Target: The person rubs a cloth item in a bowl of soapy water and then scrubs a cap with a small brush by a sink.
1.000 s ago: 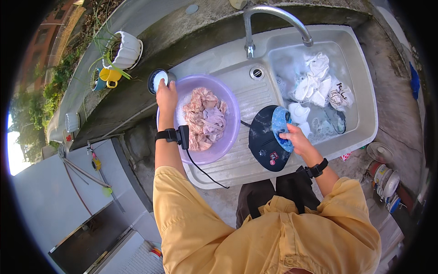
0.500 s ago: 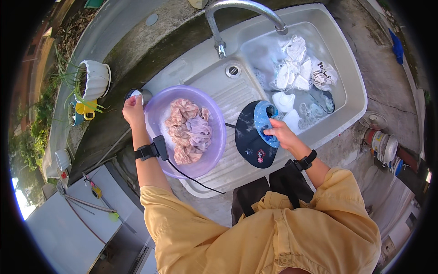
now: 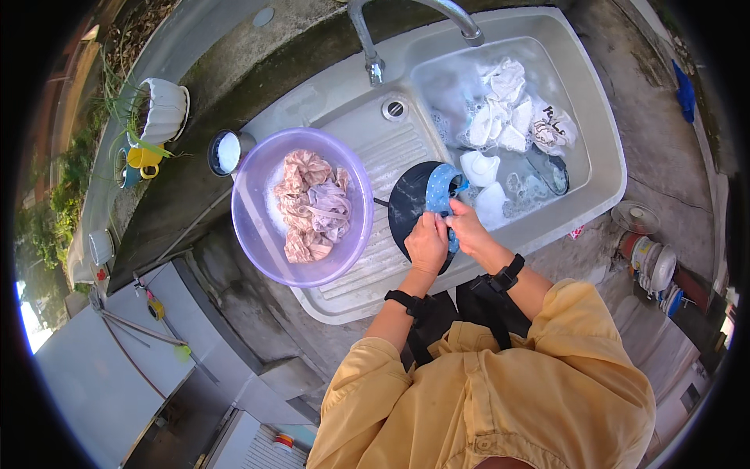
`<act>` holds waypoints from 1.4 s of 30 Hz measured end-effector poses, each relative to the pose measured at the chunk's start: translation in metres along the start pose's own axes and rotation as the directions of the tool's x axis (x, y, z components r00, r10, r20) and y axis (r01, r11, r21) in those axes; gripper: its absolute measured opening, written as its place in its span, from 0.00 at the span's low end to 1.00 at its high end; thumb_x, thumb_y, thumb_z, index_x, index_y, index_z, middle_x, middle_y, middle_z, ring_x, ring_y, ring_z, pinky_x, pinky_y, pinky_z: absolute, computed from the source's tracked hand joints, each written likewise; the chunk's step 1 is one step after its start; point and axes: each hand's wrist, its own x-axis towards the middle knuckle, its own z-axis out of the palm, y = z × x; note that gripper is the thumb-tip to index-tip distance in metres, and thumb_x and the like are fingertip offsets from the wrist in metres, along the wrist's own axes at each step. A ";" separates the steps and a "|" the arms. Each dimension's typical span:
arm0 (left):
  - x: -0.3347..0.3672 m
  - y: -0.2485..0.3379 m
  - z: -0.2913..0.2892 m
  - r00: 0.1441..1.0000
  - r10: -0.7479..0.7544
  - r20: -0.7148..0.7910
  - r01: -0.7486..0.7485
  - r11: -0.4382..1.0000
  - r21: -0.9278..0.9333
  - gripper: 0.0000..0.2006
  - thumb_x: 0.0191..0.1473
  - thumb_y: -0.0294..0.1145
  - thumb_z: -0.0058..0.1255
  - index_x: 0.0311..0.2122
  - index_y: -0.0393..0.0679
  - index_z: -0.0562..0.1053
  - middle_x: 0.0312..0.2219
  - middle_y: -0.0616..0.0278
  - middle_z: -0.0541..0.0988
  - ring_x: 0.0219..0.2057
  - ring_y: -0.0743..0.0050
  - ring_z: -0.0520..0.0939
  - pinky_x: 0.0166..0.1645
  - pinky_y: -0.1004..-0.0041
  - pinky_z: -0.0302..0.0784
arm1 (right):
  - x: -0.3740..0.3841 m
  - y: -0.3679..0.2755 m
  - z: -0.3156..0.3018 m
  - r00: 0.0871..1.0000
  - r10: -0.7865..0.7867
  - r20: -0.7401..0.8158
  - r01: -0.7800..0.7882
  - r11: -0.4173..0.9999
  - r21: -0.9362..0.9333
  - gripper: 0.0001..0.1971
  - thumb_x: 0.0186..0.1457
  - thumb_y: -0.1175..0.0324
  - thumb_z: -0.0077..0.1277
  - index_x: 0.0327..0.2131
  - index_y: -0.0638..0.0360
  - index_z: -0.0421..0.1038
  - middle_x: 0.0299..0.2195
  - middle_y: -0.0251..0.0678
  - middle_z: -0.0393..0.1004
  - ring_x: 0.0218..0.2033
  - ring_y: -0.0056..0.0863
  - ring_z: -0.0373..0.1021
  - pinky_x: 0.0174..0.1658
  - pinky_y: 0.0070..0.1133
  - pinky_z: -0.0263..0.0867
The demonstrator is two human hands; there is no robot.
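A dark blue cap (image 3: 406,205) with a light blue dotted lining lies tilted over the ridged drainboard, by the basin's near left edge. My right hand (image 3: 467,227) grips its lining edge. Close beside it, my left hand (image 3: 427,241) is closed on the cap too, with its fingers bent and partly hidden. To the left, a purple tub (image 3: 361,227) holds wet, bunched pink patterned cloth (image 3: 303,176) and lilac cloth (image 3: 330,211). Behind that tub, a metal cup (image 3: 226,152) contains something white.
In the sink basin (image 3: 601,148), white garments (image 3: 504,113), white moulded cups (image 3: 480,170) and a dark item (image 3: 551,172) sit in sudsy water. A faucet (image 3: 375,69) arches overhead. Potted plants (image 3: 164,113) line the left ledge; stacked buckets (image 3: 660,254) stand at the right.
My left hand has left the metal cup and come right and nearer to the cap, beside my right hand. The cap has turned, so my hands hide more of its near part.
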 end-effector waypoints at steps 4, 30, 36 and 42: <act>0.042 0.006 -0.006 0.905 0.315 -0.287 -0.288 0.948 0.134 0.10 0.49 0.32 0.45 0.34 0.36 0.67 0.34 0.50 0.71 0.38 0.52 0.72 0.41 0.62 0.66 | -0.012 -0.005 -0.003 0.994 -0.012 0.108 0.047 0.944 -0.327 0.18 0.42 0.83 0.37 0.40 0.68 0.66 0.33 0.35 0.70 0.36 0.20 0.64 0.41 0.18 0.60; 0.040 0.004 -0.023 0.910 -0.415 -0.020 0.242 0.568 -0.787 0.11 0.48 0.35 0.51 0.28 0.36 0.69 0.21 0.67 0.73 0.20 0.84 0.70 0.24 0.79 0.66 | -0.008 -0.041 -0.039 0.964 -0.196 0.178 0.265 0.747 -0.610 0.47 0.36 0.50 0.60 0.57 0.59 0.46 0.47 0.51 0.63 0.48 0.37 0.62 0.50 0.26 0.56; 0.030 -0.018 0.001 0.836 -0.548 -0.021 0.223 0.374 -0.900 0.13 0.50 0.37 0.40 0.33 0.37 0.68 0.27 0.62 0.72 0.24 0.79 0.72 0.30 0.77 0.69 | -0.032 -0.088 0.002 0.969 0.062 0.239 0.096 0.798 -0.596 0.34 0.39 0.61 0.59 0.51 0.59 0.57 0.35 0.40 0.70 0.37 0.33 0.67 0.41 0.24 0.61; 0.009 0.004 -0.035 0.743 -0.552 0.379 0.633 0.396 -0.665 0.31 0.48 0.65 0.34 0.49 0.51 0.63 0.42 0.59 0.71 0.43 0.65 0.72 0.45 0.49 0.64 | -0.006 -0.047 -0.018 0.781 -0.398 0.481 0.616 0.368 -0.696 0.20 0.42 0.71 0.53 0.42 0.59 0.64 0.39 0.41 0.69 0.39 0.39 0.67 0.41 0.28 0.62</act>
